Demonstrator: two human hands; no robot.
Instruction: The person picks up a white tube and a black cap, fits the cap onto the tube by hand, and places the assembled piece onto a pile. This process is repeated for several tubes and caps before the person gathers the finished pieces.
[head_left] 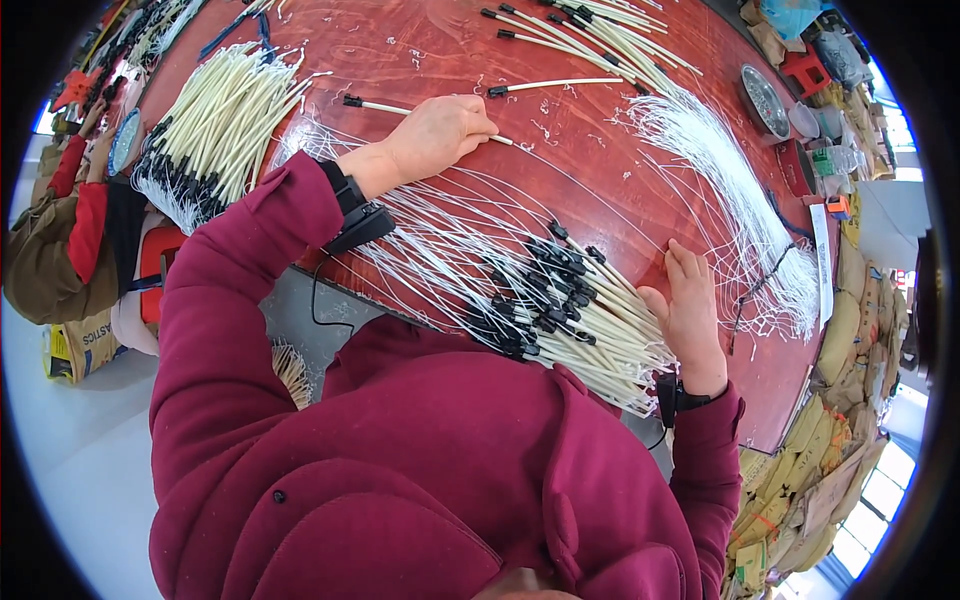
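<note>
My left hand (440,137) is closed round a thin cream rod (385,107) with a black cap at its left end. From the rod's right end a white string (590,188) runs straight to the fingertips of my right hand (690,310). That hand lies low over the table with its fingers stretched and the thumb apart; whether the string is caught between the fingers I cannot make out. Beside it rests a pile of capped cream rods (600,320), their white strings (440,235) fanning left beneath my left forearm.
The red table (400,50) carries another rod bundle (225,110) at left, loose rods (590,40) at the far side and a thick hank of white strings (745,200) at right. A metal bowl (765,100) stands at the far right. Another person's red sleeve (88,230) shows at left.
</note>
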